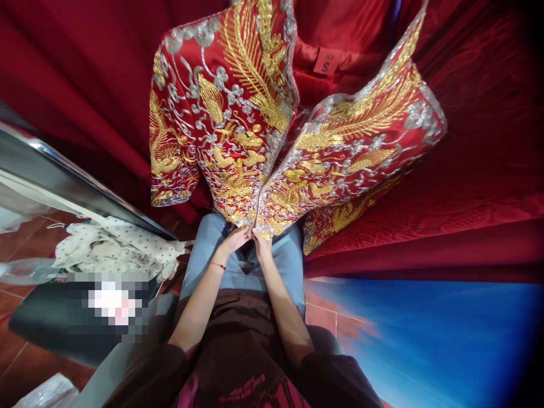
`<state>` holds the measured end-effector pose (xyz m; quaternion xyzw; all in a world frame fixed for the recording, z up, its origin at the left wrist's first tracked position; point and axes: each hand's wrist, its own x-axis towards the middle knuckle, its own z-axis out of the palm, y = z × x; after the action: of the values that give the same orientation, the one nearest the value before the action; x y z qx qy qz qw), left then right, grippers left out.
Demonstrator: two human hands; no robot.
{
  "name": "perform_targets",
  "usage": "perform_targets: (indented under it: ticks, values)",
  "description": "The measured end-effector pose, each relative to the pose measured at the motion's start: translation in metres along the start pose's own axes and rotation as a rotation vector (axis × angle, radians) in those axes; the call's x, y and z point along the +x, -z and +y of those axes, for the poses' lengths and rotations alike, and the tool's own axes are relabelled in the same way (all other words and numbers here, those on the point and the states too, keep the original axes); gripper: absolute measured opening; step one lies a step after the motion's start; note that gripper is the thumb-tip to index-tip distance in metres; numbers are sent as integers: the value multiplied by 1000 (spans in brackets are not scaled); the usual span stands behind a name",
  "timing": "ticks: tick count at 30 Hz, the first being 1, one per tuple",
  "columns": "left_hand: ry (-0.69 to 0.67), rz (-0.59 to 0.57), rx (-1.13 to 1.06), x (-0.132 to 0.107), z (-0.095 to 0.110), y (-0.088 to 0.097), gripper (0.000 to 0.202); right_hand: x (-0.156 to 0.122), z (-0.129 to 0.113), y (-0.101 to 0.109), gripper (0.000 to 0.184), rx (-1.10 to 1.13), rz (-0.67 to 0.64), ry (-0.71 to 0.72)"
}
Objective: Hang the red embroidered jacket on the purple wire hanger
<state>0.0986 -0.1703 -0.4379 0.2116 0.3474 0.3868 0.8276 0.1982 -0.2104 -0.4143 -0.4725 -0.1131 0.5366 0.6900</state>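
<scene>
A red garment [238,130] with heavy gold and silver embroidery hangs in front of me, its two front panels spread apart. Both hands meet at its lower hem above my lap. My left hand [235,238], with a red string at the wrist, pinches the hem of the left panel. My right hand [261,242] pinches the hem of the right panel [340,164] right beside it. The fingers of both are closed on the cloth edge. A size tag marked S [326,61] shows inside the collar.
Red cloth [467,170] fills the background and drapes to the right. A blue surface [425,334] lies at lower right. At left are a metal rail [63,175], a white dotted cloth [114,249] and a dark seat [46,323]. The floor is red tile.
</scene>
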Motion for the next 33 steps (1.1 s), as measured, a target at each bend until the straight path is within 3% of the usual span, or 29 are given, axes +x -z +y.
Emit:
perform_targets:
  ticks: [12, 22, 33]
  values:
    - [-48, 25, -6, 0, 2, -9, 21, -5, -6, -18, 33, 17, 78, 19]
    - [-139, 120, -89, 10, -9, -21, 10, 0, -12, -19, 32, 32, 81, -6]
    - [-105, 149, -120, 15, -15, -14, 23, -5, -1, -21, 32, 42, 102, -86]
